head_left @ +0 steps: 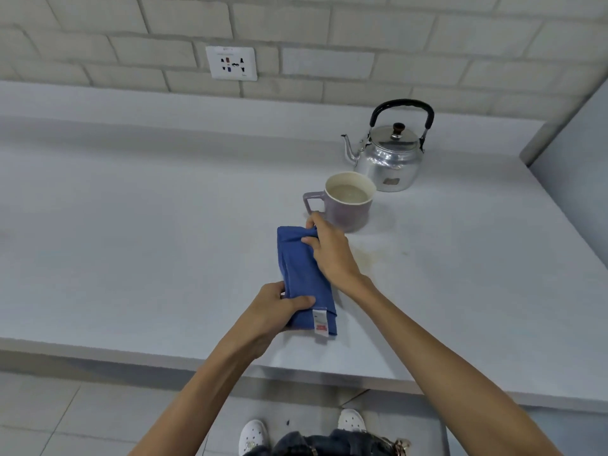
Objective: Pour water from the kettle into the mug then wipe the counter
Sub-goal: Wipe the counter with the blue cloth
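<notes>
At centre frame, the left hand [279, 307] clamps the near end of a folded blue cloth [304, 278] with a white tag, while the right hand [329, 248] pinches its bunched far end. Just beyond stands a lilac mug [345, 212], full, on the pale matte table [131, 225]. The dented metal kettle [388, 159] sits upper right.

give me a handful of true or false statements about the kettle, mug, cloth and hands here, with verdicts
1. Both hands hold the blue cloth. True: left hand at the near end, right hand at the far end.
2. The mug is empty. False: it holds liquid.
3. The kettle stands behind the mug, lid on. True.
4. The kettle's spout points right. False: it points left.
5. The mug lies on its side. False: it stands upright on the counter.
</notes>
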